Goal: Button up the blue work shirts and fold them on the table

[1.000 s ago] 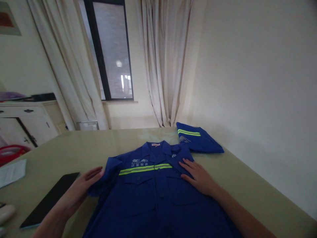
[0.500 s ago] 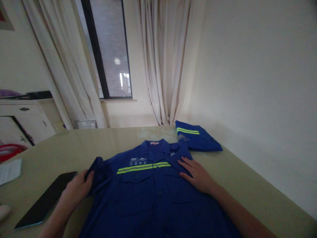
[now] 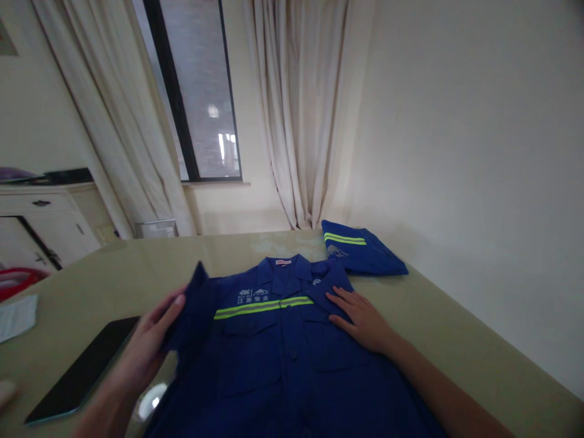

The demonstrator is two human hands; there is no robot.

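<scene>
A blue work shirt with a yellow reflective stripe lies face up on the green table, collar away from me. My left hand grips the shirt's left sleeve and holds it lifted off the table, folded toward the chest. My right hand lies flat with fingers stretched out on the shirt's right chest, beside the collar.
A second blue garment, folded, sits at the table's far right by the wall. A dark tablet lies left of the shirt, with a white paper farther left. Curtains, a window and a white cabinet stand behind the table.
My left hand closed on the left sleeve and raised it off the table, turning it inward over the shirt. My right hand stayed pressed on the chest.
</scene>
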